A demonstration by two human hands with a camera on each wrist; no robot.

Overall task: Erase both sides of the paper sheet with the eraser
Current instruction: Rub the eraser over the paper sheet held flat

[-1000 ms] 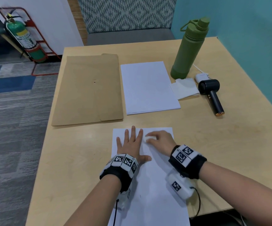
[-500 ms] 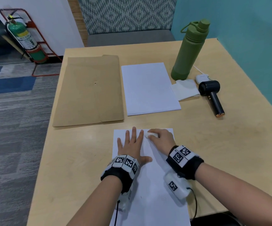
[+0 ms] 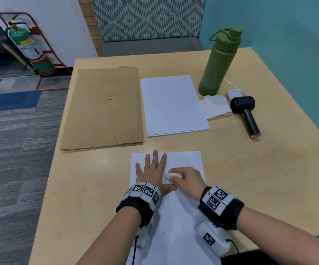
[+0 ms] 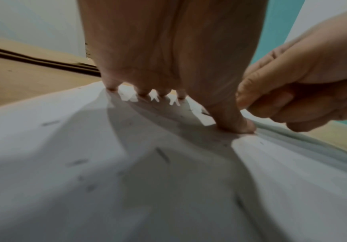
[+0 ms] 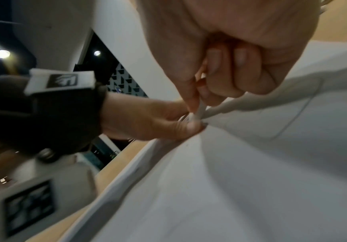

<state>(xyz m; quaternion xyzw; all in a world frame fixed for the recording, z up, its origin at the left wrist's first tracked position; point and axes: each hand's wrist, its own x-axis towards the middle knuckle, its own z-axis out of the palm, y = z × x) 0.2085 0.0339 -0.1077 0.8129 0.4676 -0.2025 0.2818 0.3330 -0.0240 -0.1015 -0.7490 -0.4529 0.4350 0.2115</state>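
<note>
A white paper sheet [image 3: 185, 159] lies at the table's near edge, with faint pencil marks on it [image 4: 162, 157]. My left hand [image 3: 152, 169] lies flat on the sheet's upper left part, fingers spread and straight, thumb pressed down [image 4: 236, 122]. Right beside that thumb, my right hand [image 3: 185, 177] pinches a small white eraser [image 3: 173, 175] and holds its tip on the paper [image 5: 195, 116]. The curled fingers hide most of the eraser.
A stack of white paper [image 3: 174, 106] and a brown envelope [image 3: 105, 108] lie further back on the wooden table [image 3: 269, 169]. At the right stand a green bottle [image 3: 219, 60], a tissue [image 3: 215, 106], a black handheld fan [image 3: 246, 113] and a small white case [image 3: 234, 92].
My right hand has pulled the eraser back toward me along the sheet, from near my left fingertips to beside my left thumb. The left hand has stayed flat in place.
</note>
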